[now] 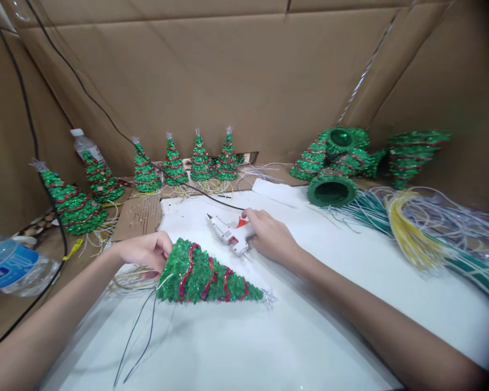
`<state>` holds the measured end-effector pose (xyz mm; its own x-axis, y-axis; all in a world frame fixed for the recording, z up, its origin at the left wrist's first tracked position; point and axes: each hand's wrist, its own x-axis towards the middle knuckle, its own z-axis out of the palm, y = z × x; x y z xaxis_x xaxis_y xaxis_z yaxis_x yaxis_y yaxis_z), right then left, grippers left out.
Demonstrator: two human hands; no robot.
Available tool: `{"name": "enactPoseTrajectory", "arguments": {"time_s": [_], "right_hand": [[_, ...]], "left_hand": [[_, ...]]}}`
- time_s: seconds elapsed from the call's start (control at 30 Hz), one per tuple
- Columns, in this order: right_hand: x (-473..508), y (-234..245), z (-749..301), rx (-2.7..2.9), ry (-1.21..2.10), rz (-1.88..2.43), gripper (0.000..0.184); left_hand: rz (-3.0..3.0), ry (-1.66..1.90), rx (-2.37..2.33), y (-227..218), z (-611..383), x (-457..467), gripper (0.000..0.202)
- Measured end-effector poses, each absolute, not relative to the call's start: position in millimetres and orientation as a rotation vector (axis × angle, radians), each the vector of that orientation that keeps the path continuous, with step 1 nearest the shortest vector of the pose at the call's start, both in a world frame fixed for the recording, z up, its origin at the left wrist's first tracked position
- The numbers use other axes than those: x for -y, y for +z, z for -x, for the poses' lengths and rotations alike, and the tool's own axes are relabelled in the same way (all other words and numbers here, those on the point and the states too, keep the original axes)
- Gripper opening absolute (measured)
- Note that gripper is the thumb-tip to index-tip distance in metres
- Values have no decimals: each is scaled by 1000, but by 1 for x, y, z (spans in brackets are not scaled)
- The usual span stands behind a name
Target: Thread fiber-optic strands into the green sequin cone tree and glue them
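A green glittery cone tree with red garland [206, 277] lies on its side on the white sheet [293, 336], tip pointing right. My left hand [146, 251] is closed on its wide base, where thin wires trail out. My right hand [269, 234] is wrapped round the handle of a white glue gun [228, 232] with an orange trigger. The gun rests on the sheet, its nozzle pointing left and away, a black cord running from it.
Several finished small trees [199, 160] stand in a row along the cardboard back wall, two more at left [73, 203]. A heap of green cones [338, 157] lies at the back right. Bundles of yellow, green and clear strands [415, 228] lie at right. Water bottles [8, 266] sit at left.
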<state>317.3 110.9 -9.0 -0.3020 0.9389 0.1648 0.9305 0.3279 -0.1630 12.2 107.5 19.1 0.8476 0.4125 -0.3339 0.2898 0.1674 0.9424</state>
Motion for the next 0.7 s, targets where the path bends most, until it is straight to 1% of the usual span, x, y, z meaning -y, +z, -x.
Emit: {"name": "enactPoseTrajectory", "arguments": {"time_s": [0.3,0.57,0.7], "right_hand": [[-107,-14,-313,2402,5,1621,39],[-105,-15,-311,2383,57,1549,42],[-104,-13,-311,2370,28,1496,43]], "left_hand": [[-1432,107,-582,18,-11,-107,7],[-1413,107,-587,17,-10,-107,6],[-1415,108,-576,17,-10,-107,6]]}}
